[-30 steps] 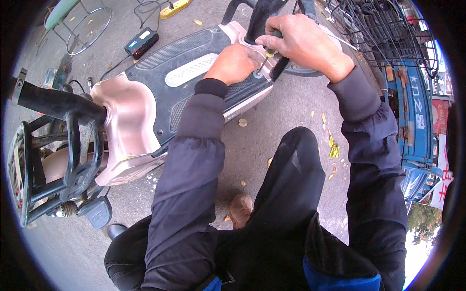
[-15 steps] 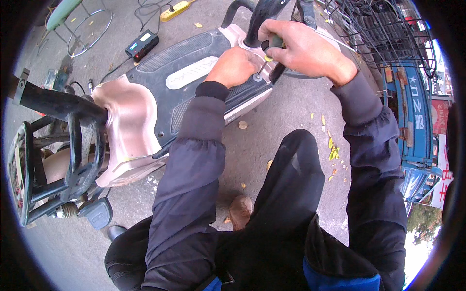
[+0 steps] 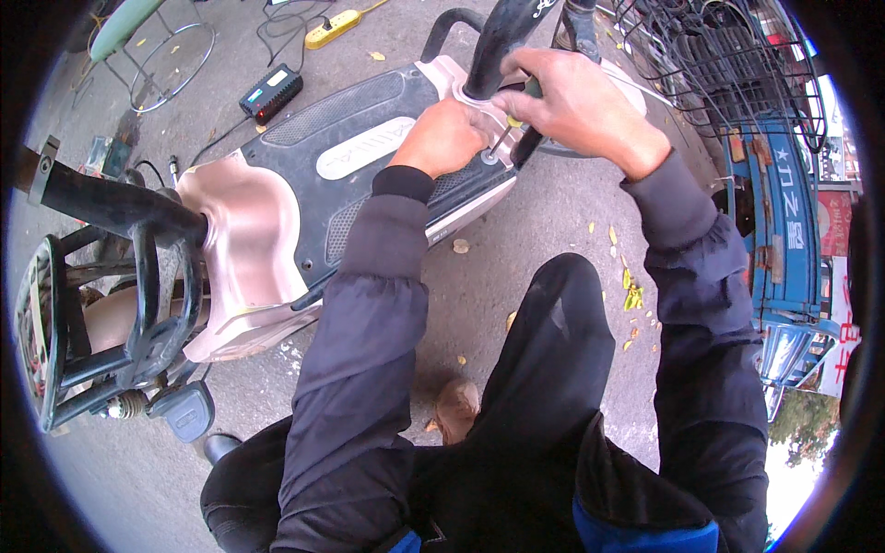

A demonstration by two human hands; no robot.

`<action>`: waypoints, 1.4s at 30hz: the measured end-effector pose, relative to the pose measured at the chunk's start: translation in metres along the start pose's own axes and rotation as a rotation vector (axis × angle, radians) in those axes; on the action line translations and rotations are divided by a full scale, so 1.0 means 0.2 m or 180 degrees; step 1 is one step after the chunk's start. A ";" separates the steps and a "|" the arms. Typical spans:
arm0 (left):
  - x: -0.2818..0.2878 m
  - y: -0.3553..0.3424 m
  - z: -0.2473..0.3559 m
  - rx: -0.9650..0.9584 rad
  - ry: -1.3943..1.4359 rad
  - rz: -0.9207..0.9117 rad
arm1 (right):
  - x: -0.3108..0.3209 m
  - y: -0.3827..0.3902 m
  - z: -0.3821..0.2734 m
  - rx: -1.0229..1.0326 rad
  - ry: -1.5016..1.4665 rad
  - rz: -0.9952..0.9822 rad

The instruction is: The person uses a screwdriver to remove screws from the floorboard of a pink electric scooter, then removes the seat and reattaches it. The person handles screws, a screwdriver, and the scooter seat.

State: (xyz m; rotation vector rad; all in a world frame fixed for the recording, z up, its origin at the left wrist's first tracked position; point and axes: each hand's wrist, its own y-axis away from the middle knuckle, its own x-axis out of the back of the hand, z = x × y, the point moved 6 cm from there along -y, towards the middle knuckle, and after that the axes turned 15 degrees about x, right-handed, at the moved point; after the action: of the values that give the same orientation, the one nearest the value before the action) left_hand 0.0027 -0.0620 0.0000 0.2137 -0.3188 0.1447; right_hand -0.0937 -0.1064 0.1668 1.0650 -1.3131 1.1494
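Observation:
My right hand (image 3: 585,106) is closed around a screwdriver with a green and yellow handle (image 3: 530,90). Its thin shaft angles down to a washer-like fastener (image 3: 490,155) at the right end of the dark textured footboard (image 3: 350,115) on a pink scooter body (image 3: 244,235). My left hand (image 3: 438,138) rests on the footboard just left of the shaft, fingers curled; what its fingertips grip, if anything, is hidden. A black column (image 3: 493,51) rises behind my hands.
A charger with a red light (image 3: 270,95), cables and a yellow power strip (image 3: 332,28) lie behind. Black tubular frame (image 3: 143,295) stands at left, a stool ring (image 3: 173,64) upper left. A wire basket (image 3: 719,64) and blue cart (image 3: 784,221) are at right.
My right hand has shifted and rotated slightly on the screwdriver. My left hand stays beside the shaft. The whole view has moved a little.

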 end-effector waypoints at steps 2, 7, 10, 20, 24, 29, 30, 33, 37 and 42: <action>0.00 0.01 0.01 -0.0084 0.0092 -0.0005 | 0.01 0.01 -0.02 0.0180 -0.0450 0.0105; 0.00 0.01 0.02 -0.0072 0.0074 0.0030 | -0.03 0.02 0.03 -0.0345 0.0005 -0.0524; 0.00 0.02 0.03 -0.0105 0.0089 -0.0054 | 0.01 0.02 -0.02 0.0070 -0.0327 0.0036; 0.01 0.03 0.03 -0.0045 0.0012 0.0010 | 0.02 0.03 -0.06 0.0303 -0.0321 0.0373; 0.00 0.02 0.04 -0.0055 -0.0030 0.0037 | 0.00 0.02 -0.05 0.0137 -0.0273 0.0200; 0.01 0.03 0.03 -0.0168 -0.0026 0.0070 | 0.00 0.03 -0.03 0.0045 -0.0219 0.0101; 0.01 0.03 0.03 -0.0130 0.0018 0.0044 | 0.01 0.03 -0.06 0.0299 -0.0376 0.0343; 0.00 0.01 0.02 -0.0130 0.0009 0.0014 | 0.00 0.04 -0.04 0.0235 -0.0426 0.0214; 0.00 0.01 0.02 -0.0105 -0.0020 0.0073 | -0.01 0.06 -0.01 -0.0057 -0.0119 0.0108; 0.00 0.01 0.02 -0.0138 0.0073 0.0063 | 0.01 0.07 -0.04 0.0092 -0.0346 0.0296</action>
State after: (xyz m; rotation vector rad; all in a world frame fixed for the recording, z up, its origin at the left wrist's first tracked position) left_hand 0.0004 -0.0603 0.0039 0.1659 -0.3012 0.1595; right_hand -0.1056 -0.0973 0.1679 1.1105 -1.4478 1.1965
